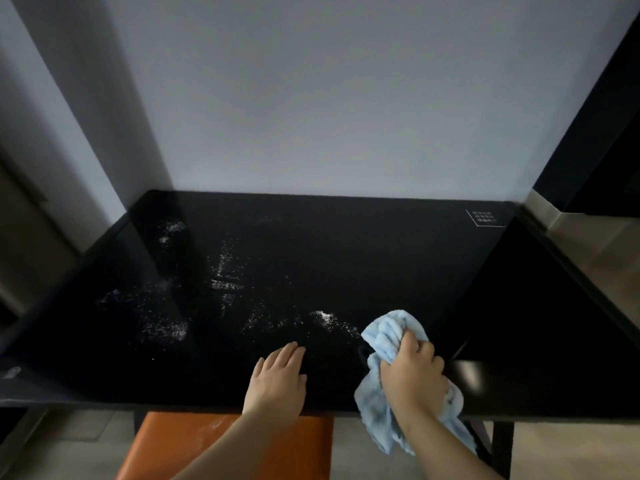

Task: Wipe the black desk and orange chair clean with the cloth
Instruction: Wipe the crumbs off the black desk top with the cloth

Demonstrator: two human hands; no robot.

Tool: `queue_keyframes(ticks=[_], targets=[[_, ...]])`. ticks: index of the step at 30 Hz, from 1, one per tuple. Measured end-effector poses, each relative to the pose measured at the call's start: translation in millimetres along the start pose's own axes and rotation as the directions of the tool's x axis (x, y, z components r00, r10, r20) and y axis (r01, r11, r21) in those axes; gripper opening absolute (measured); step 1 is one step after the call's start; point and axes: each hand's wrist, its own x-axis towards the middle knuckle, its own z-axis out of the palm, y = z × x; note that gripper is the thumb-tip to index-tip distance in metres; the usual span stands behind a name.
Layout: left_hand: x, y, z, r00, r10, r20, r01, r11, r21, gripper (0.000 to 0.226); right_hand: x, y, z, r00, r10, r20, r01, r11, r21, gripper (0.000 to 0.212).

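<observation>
Blue cloth bunched in right hand on black desk.
Left hand flat, fingers spread; white specks, perhaps powder, toward 10 o'clock.

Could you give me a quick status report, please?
Right hand grips cloth on desk. Left hand flat, empty. White dust unwiped. Nothing in the way.

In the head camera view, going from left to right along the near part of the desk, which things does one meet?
White powder patch → left hand, flat on the black desk → powder smear → light blue cloth, bunched in the right hand.
</observation>
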Motion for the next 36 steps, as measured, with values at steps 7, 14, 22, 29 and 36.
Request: queue_keyframes(ticks=[7,14,22,29,36], targets=[[7.2,-29.3,-21.6,0.989,0.077,0.125,-0.092,0.988,0.121,0.058,-33.2,-39.0,-8.8,0.974,-0.218,0.058,0.164,0.859,0.486,0.022],[14.9,-6.6,-15.5,0.982,0.000,0.189,-0.023,0.993,0.117,0.067,-20.0,-3.1,-12.6,0.989,0.071,0.127,-0.069,0.997,-0.023,0.079],[25.3,11.2,-24.1,0.975,-0.093,0.200,0.077,0.993,0.087,0.074,6.7,30.7,-10.9,0.970,-0.241,0.013,0.226,0.928,0.297,0.067],[26.7,24.9,-20.1,0.980,-0.154,0.126,0.145,0.987,0.076,0.073,80.6,106.7,-32.0,0.955,0.268,0.126,-0.281,0.954,0.101,0.074],[18.4,19.0,-15.6,0.987,-0.154,0.041,0.146,0.978,0.148,0.082,22.9,30.3,-3.2,0.955,-0.267,0.128,0.272,0.962,-0.017,0.070]])
